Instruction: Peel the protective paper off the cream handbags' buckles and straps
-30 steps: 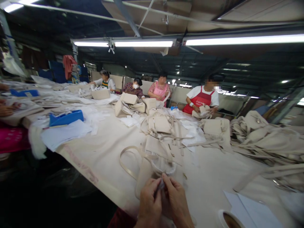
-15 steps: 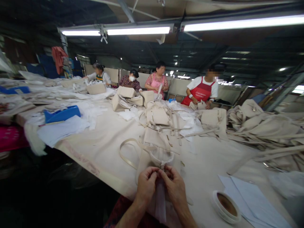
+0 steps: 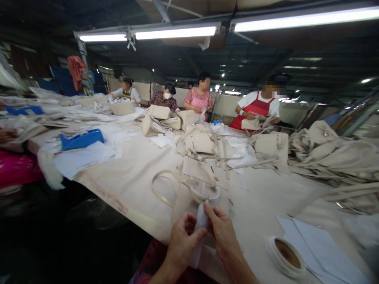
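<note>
A beige handbag (image 3: 182,201) lies on the table in front of me, its looped strap (image 3: 160,193) off to the left. White wrapping covers part of its curved handle (image 3: 217,194). From the handle's near end a thin white paper strip (image 3: 201,217) runs down between my hands. My right hand (image 3: 223,230) pinches the strip's upper end against the handle. Lower down, my left hand (image 3: 185,240) has the strip between thumb and curled fingers. Both hands are closed, and some fingertips are hidden behind the strip.
A tape roll (image 3: 286,256) and white paper sheets (image 3: 319,248) lie at the right. More beige bags (image 3: 199,142) stand ahead, with a heap of them (image 3: 334,154) at right. A blue holder (image 3: 81,139) sits left. Several co-workers work across the table (image 3: 133,169).
My left hand has moved down from the handle's end along the paper strip, which now shows flatter between the hands. My right hand stays by the handle. The view has shifted slightly.
</note>
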{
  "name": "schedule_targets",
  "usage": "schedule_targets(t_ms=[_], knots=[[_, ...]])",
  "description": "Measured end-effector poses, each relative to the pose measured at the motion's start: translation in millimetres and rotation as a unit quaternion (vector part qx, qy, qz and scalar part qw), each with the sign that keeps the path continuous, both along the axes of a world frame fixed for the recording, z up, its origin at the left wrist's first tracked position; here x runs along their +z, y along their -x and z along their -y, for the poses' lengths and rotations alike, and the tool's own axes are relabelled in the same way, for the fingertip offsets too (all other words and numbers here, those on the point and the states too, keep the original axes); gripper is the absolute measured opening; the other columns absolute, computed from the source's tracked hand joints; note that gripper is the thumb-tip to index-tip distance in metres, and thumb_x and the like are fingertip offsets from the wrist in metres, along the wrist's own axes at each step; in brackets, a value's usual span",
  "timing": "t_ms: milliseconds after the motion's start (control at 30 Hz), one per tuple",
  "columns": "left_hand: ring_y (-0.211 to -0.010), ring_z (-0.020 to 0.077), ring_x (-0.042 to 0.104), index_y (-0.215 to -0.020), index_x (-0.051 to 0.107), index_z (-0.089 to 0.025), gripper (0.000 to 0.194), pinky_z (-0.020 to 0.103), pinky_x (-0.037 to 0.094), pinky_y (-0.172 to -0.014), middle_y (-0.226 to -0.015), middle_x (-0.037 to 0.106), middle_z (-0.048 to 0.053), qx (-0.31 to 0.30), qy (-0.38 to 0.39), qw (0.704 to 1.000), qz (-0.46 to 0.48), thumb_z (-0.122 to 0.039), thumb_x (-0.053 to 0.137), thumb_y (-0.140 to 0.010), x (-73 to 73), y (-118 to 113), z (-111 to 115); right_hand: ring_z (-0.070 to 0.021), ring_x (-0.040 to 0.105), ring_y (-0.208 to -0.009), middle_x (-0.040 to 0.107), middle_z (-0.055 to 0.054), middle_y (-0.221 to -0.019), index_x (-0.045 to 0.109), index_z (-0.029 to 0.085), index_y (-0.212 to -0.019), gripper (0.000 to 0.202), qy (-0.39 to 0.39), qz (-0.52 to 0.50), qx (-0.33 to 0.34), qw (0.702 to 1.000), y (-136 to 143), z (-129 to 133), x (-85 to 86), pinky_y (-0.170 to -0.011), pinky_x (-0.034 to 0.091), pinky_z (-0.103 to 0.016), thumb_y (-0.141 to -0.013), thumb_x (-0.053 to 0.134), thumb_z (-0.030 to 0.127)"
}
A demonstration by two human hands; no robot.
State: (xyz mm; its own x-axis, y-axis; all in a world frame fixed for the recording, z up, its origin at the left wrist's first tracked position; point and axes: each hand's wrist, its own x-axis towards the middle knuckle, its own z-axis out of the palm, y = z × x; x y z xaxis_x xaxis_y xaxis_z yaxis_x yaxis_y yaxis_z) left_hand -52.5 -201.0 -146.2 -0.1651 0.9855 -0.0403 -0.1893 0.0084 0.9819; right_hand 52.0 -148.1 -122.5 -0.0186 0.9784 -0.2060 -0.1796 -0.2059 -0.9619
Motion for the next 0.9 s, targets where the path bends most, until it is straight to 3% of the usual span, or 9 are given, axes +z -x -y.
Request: schedule_targets(t_ms=[67, 133, 233, 300, 433, 533, 733, 800, 900], knots=[[-0.061, 0.0135, 0.049, -0.067, 0.05, -0.019, 0.02, 0.025, 0.038, -0.059, -0.062, 0.054, -0.003, 0.029, 0.007, 0.999, 0.016, -0.031, 0.066, -0.066, -2.5, -2.5, -6.3, -0.0075, 0.027, -0.044, 0.033, 0.009, -0.043, 0.049, 0.02, -0.053, 0.054, -0.014, 0.009, -0.008, 1.0, -1.1, 1.6, -1.3, -0.043, 0.02, -0.023, -0.055, 0.077, 0.066], [-0.058, 0.0121, 0.043, -0.064, 0.049, -0.019, 0.024, 0.024, 0.034, -0.056, -0.059, 0.05, -0.004, 0.035, 0.013, 0.999, 0.023, -0.037, 0.064, -0.066, -3.5, -1.5, -10.5, -0.009, 0.036, -0.047, 0.044, 0.007, -0.047, 0.056, 0.019, -0.059, 0.051, -0.015, 0.012, 0.013, 1.0, -6.0, 3.9, -2.9, -0.045, 0.026, -0.023, -0.06, 0.074, 0.067], [-0.059, 0.0127, 0.043, -0.066, 0.052, -0.017, 0.026, 0.025, 0.034, -0.056, -0.061, 0.051, -0.003, 0.021, 0.02, 0.999, 0.018, -0.041, 0.064, -0.065, -3.3, 3.2, -10.9, -0.0144, 0.057, -0.065, 0.069, 0.0, -0.072, 0.067, 0.018, -0.093, 0.054, 0.003, 0.001, 0.063, 0.998, -14.6, 8.1, -5.2, -0.056, 0.041, -0.023, -0.06, 0.08, 0.059], [-0.061, 0.0132, 0.044, -0.067, 0.054, -0.016, 0.027, 0.025, 0.035, -0.057, -0.063, 0.053, -0.002, 0.018, 0.028, 0.999, 0.017, -0.042, 0.063, -0.065, -3.9, 5.6, -9.5, -0.0169, 0.063, -0.074, 0.074, -0.004, -0.084, 0.064, 0.018, -0.107, 0.066, 0.011, -0.022, 0.082, 0.996, -16.6, 10.8, -5.7, -0.062, 0.046, -0.024, -0.054, 0.086, 0.051], [-0.057, 0.0108, 0.037, -0.063, 0.049, -0.017, 0.029, 0.023, 0.031, -0.053, -0.058, 0.045, -0.005, 0.007, 0.049, 0.997, 0.057, -0.043, 0.062, -0.063, -7.1, 5.0, -9.9, -0.017, 0.065, -0.072, 0.074, -0.003, -0.081, 0.064, 0.017, -0.098, 0.056, 0.017, -0.078, 0.073, 0.994, -8.4, 13.9, -4.3, -0.065, 0.05, -0.025, -0.054, 0.089, 0.042], [-0.056, 0.0104, 0.037, -0.063, 0.049, -0.018, 0.028, 0.022, 0.032, -0.052, -0.058, 0.044, -0.005, 0.006, 0.048, 0.996, 0.076, -0.042, 0.063, -0.066, -8.5, 2.1, -13.7, -0.0152, 0.062, -0.062, 0.072, 0.001, -0.071, 0.064, 0.018, -0.091, 0.051, 0.028, -0.102, 0.027, 0.994, 1.0, 14.2, -4.9, -0.058, 0.05, -0.024, -0.051, 0.089, 0.04], [-0.063, 0.0146, 0.052, -0.073, 0.055, -0.019, 0.023, 0.023, 0.044, -0.059, -0.065, 0.052, -0.002, 0.115, -0.06, 0.991, -0.043, -0.04, 0.064, -0.078, -9.0, -1.9, -18.5, -0.0185, 0.066, -0.063, 0.072, 0.001, -0.07, 0.063, 0.019, -0.086, 0.048, 0.031, -0.136, 0.0, 0.99, 6.4, 13.1, -14.4, -0.06, 0.053, -0.027, -0.051, 0.089, 0.039], [-0.073, 0.0171, 0.057, -0.078, 0.061, -0.019, 0.016, 0.025, 0.048, -0.067, -0.077, 0.058, 0.003, 0.132, -0.124, 0.976, -0.12, -0.032, 0.057, -0.085, -8.7, -1.2, -17.5, -0.0196, 0.068, -0.066, 0.074, -0.001, -0.073, 0.062, 0.019, -0.089, 0.051, 0.025, -0.149, -0.005, 0.989, 5.6, 11.8, -19.1, -0.062, 0.055, -0.028, -0.05, 0.09, 0.038], [-0.086, 0.0193, 0.06, -0.085, 0.068, -0.02, 0.021, 0.027, 0.05, -0.078, -0.091, 0.06, 0.007, 0.129, -0.202, 0.949, -0.207, -0.023, 0.048, -0.088, -7.6, 0.1, -14.9, -0.0191, 0.068, -0.064, 0.074, 0.0, -0.071, 0.059, 0.02, -0.094, 0.059, 0.02, -0.165, -0.018, 0.986, 4.9, 9.3, -26.2, -0.06, 0.055, -0.028, -0.049, 0.091, 0.037]])
